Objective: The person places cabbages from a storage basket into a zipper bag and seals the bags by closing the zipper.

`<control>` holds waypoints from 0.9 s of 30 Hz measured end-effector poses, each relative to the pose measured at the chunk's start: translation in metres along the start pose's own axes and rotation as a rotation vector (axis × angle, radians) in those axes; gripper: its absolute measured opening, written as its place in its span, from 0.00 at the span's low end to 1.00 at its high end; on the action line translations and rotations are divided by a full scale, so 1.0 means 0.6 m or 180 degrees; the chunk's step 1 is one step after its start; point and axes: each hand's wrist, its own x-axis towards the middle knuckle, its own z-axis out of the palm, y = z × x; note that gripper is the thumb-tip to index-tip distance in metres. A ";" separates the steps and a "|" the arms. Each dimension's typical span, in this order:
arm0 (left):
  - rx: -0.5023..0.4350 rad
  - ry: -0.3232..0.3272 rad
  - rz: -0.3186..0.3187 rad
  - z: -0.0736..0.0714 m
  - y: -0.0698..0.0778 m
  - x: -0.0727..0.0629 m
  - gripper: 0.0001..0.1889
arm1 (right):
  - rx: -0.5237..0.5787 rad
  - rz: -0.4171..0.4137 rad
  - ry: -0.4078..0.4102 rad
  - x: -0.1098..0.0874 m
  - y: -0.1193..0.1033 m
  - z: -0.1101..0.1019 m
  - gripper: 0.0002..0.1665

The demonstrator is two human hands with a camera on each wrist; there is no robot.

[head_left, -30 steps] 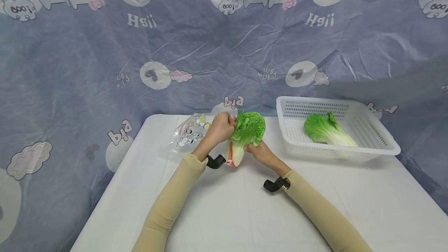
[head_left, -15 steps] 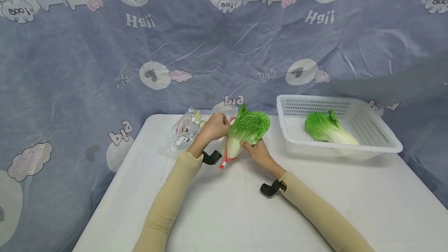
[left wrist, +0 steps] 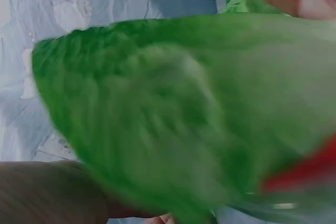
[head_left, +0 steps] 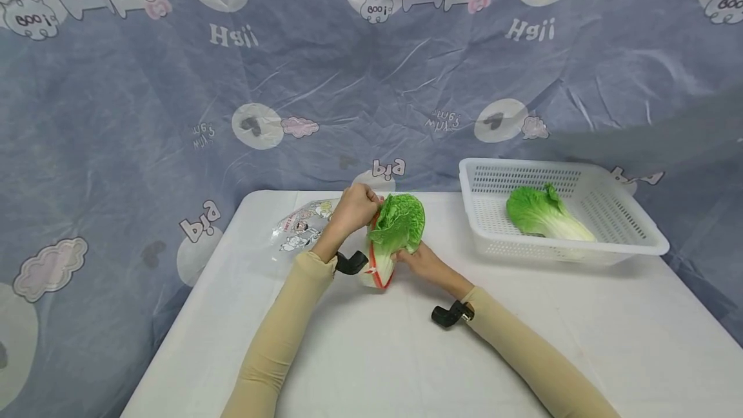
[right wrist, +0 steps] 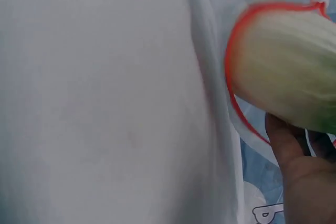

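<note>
A napa cabbage [head_left: 400, 221] tilts over the table, its leafy green top up and its white base down. My right hand [head_left: 426, 263] grips it low on the right side. My left hand [head_left: 355, 208] pinches the red-edged mouth of a clear printed zip bag [head_left: 302, 228], left of the cabbage. In the right wrist view the white base [right wrist: 289, 66] lies within the loop of the red zip edge [right wrist: 229, 66], with a slider at the top right. Blurred green leaf [left wrist: 147, 103] fills most of the left wrist view and hides much of the bag.
A white perforated basket [head_left: 482, 237] stands at the right back of the table, with another napa cabbage [head_left: 545, 211] lying in it. The white-covered table [head_left: 406, 353] reaches back to a printed blue-grey cloth [head_left: 360, 82].
The cabbage first swung up and right, then came back left and lower, into the red-edged mouth. The left hand shifted slightly left with the bag edge. Both hands kept their hold.
</note>
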 end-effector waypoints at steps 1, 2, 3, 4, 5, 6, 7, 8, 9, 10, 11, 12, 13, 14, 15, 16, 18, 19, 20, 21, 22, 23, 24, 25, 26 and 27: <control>-0.0013 -0.0009 0.0005 0.001 0.001 0.000 0.17 | -0.0078 -0.0025 -0.0050 -0.001 -0.002 0.001 0.25; -0.0026 -0.0023 0.0000 0.003 0.002 -0.001 0.16 | -0.0216 -0.0057 -0.0061 -0.001 -0.002 0.001 0.24; -0.0031 -0.0038 0.0009 0.004 0.004 -0.002 0.13 | -0.0323 -0.0093 -0.0058 0.000 -0.003 0.002 0.24; -0.0021 -0.0060 0.0014 0.006 0.006 -0.003 0.11 | -0.0438 -0.0149 -0.0041 0.002 -0.003 0.002 0.24; -0.0009 -0.0082 0.0028 0.008 0.008 -0.004 0.10 | -0.0540 -0.0203 -0.0005 0.004 -0.003 0.003 0.25; 0.0006 -0.0090 0.0045 0.010 0.010 -0.005 0.09 | -0.0653 -0.0248 0.0054 0.005 -0.005 0.003 0.26; 0.0026 -0.0093 0.0068 0.011 0.012 -0.007 0.08 | -0.0758 -0.0288 0.0109 0.007 -0.007 0.003 0.28; 0.0055 -0.0083 0.0100 0.012 0.013 -0.009 0.08 | -0.0859 -0.0306 0.0154 0.007 -0.010 0.003 0.31; 0.0076 -0.0078 0.0140 0.013 0.014 -0.010 0.08 | -0.0944 -0.0313 0.0188 0.008 -0.014 0.002 0.33; 0.0092 -0.0074 0.0174 0.014 0.016 -0.013 0.07 | -0.1050 -0.0309 0.0215 0.008 -0.017 0.002 0.35; 0.0113 -0.0070 0.0210 0.016 0.017 -0.015 0.07 | -0.1132 -0.0264 0.0235 0.008 -0.022 0.001 0.35; 0.0124 -0.0088 0.0222 0.017 0.019 -0.018 0.07 | -0.1224 -0.0189 0.0254 0.008 -0.027 0.000 0.35; 0.0152 -0.0106 0.0228 0.019 0.022 -0.021 0.06 | -0.1288 -0.0106 0.0279 0.007 -0.033 -0.001 0.33; 0.0165 -0.0152 0.0229 0.020 0.025 -0.025 0.06 | -0.1366 -0.0034 0.0276 0.008 -0.037 -0.002 0.32; 0.0188 -0.0196 0.0233 0.022 0.029 -0.028 0.06 | -0.1464 0.0039 0.0307 0.008 -0.043 -0.003 0.29; 0.0206 -0.0234 0.0241 0.022 0.034 -0.032 0.06 | -0.1542 0.0079 0.0326 0.009 -0.047 -0.003 0.26; 0.0232 -0.0282 0.0251 0.021 0.043 -0.037 0.05 | -0.1676 0.0087 0.0374 0.011 -0.057 -0.002 0.24; 0.0243 -0.0275 0.0269 0.019 0.047 -0.039 0.06 | -0.1751 0.0055 0.0380 0.012 -0.061 -0.002 0.24; 0.0232 -0.0246 0.0285 0.017 0.050 -0.041 0.06 | -0.1842 0.0001 0.0391 0.013 -0.063 0.000 0.25; 0.0256 -0.0179 0.0297 0.014 0.053 -0.041 0.07 | -0.1917 -0.0039 0.0423 0.014 -0.065 0.001 0.27; 0.0253 -0.0121 0.0286 0.011 0.054 -0.040 0.07 | -0.1963 -0.0105 0.0451 0.015 -0.067 0.002 0.29; 0.0276 -0.0055 0.0272 0.008 0.054 -0.039 0.07 | -0.2011 -0.0162 0.0478 0.014 -0.068 0.002 0.31; 0.0282 -0.0007 0.0250 0.006 0.053 -0.038 0.07 | -0.2066 -0.0193 0.0497 0.013 -0.069 0.002 0.33; 0.0289 0.0030 0.0236 0.004 0.052 -0.036 0.07 | -0.2119 -0.0222 0.0530 0.012 -0.069 0.002 0.35; 0.0293 0.0038 0.0232 0.003 0.050 -0.035 0.07 | -0.2181 -0.0251 0.0558 0.011 -0.070 0.001 0.35; 0.0312 0.0009 0.0248 0.002 0.050 -0.034 0.06 | -0.2225 -0.0243 0.0557 0.010 -0.071 -0.001 0.36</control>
